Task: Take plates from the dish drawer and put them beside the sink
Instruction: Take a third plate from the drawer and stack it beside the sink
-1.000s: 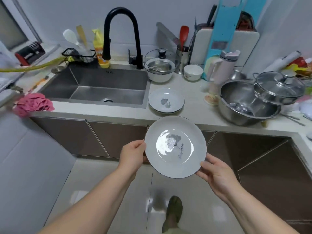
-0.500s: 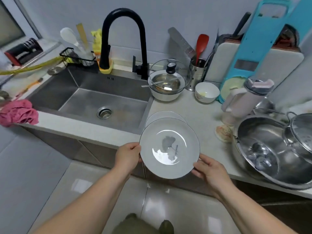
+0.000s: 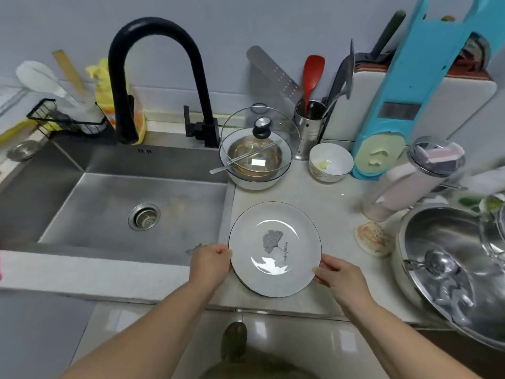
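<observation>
A white plate (image 3: 274,248) with a grey leaf print is pinched at its rim by both hands: the left hand (image 3: 211,265) curls round the left edge, the right hand (image 3: 338,277) round the lower right edge. Half a second earlier the plate was carried in the air in front of the cabinet; it has since been brought over the surface (image 3: 322,195) just right of the sink (image 3: 131,203), directly above the plate already set there (that lower plate is now almost wholly hidden, only a dark sliver showing under the near edge). Whether the two plates touch cannot be told. The placing appears nearly done, with release judged to be the remaining step.

Behind the plate a lidded bowl (image 3: 258,157) and a small white bowl (image 3: 330,162) are seen, near but apart. To the right a shell-like object (image 3: 373,239) and a large steel pot (image 3: 453,266) crowd the surface, limiting room on that side.
</observation>
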